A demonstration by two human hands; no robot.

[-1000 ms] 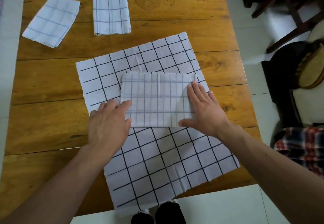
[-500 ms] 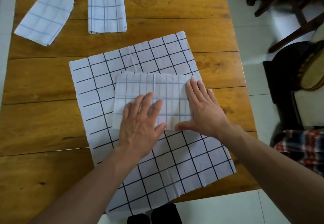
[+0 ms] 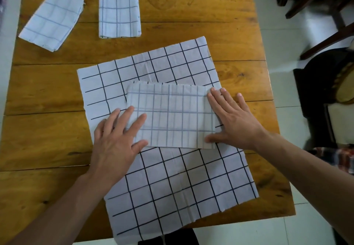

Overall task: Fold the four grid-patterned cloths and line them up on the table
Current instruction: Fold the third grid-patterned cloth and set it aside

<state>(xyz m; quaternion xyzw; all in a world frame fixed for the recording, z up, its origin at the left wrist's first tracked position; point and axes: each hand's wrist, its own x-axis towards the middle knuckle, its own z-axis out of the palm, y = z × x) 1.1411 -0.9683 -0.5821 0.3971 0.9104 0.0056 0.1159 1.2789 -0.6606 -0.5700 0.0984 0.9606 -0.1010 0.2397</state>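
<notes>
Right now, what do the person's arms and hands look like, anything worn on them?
Both arms are bare as far as the picture shows: no sleeves, gloves, watch or bracelets in view. The left hand and the right hand show no rings on the visible fingers. Fingernails are short and unpainted.

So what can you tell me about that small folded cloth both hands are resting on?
The folded cloth is a pale, thin-looking fabric rectangle with a faint blue-grey grid, its lines doubled where layers show through. It lies flat, long side across, on top of a larger unfolded cloth with bold black grid lines, near the middle of the wooden table. The left hand presses its left end with flat fingers, and the right hand lies flat on its right end.
</notes>
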